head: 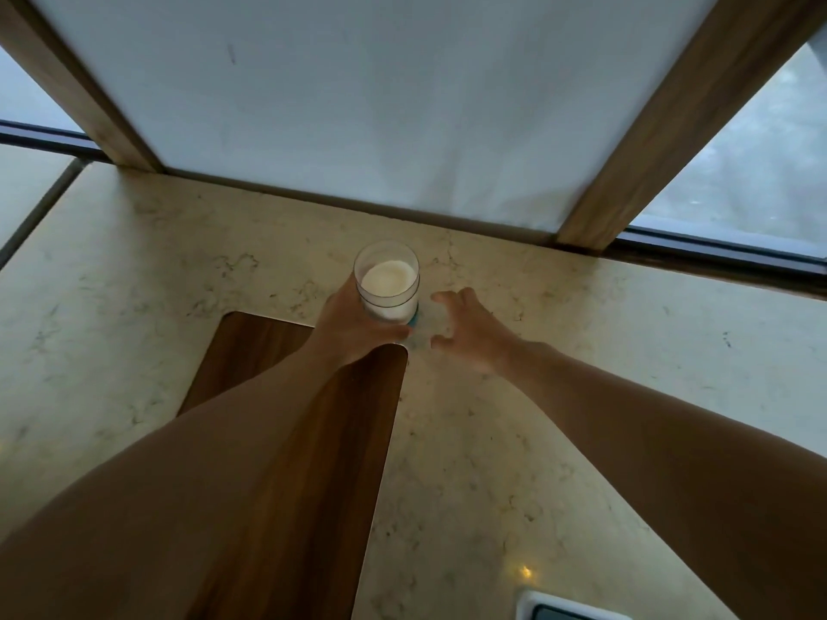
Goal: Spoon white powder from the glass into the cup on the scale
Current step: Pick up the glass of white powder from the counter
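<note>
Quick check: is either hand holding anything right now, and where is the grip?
The left hand holds the glass of white powder, wrapped around its lower side wall. The right hand is open beside the glass and holds nothing.

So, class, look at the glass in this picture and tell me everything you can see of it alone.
The glass is a clear, straight-walled tumbler, standing upright near the back of the pale marbled counter, just beyond the far end of a wooden board. It holds white powder, level and filling much of it, with bare wall left below the rim. The left hand wraps around its lower side. Something blue shows at its base; what it is cannot be told. The right hand is open beside it, not touching.
</note>
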